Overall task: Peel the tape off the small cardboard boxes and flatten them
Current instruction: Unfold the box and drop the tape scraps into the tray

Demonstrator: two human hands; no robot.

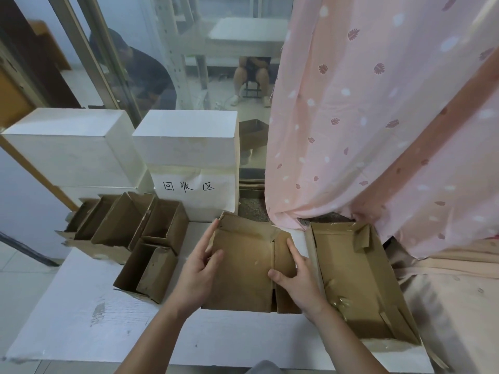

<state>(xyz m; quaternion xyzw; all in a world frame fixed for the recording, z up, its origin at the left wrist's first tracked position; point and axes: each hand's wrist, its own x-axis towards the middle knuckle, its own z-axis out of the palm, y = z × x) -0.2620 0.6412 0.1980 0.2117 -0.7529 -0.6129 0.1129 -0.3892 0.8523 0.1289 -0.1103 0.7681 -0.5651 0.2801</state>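
Cardboard box (243,268) lies flat under our left hand (199,271) and right hand (297,276), fingers straight; we should press evenly along its creases.

1. We are looking at a white foam-like table top (81,306).
2. A flattened brown cardboard box (243,268) is lying on it in the middle.
3. A large open brown cardboard tray (359,282) is sitting just beside that box on the right.
4. Several small open brown cardboard boxes (127,228) are standing clustered on the left.
5. White foam blocks (186,139) are standing stacked along the far edge.
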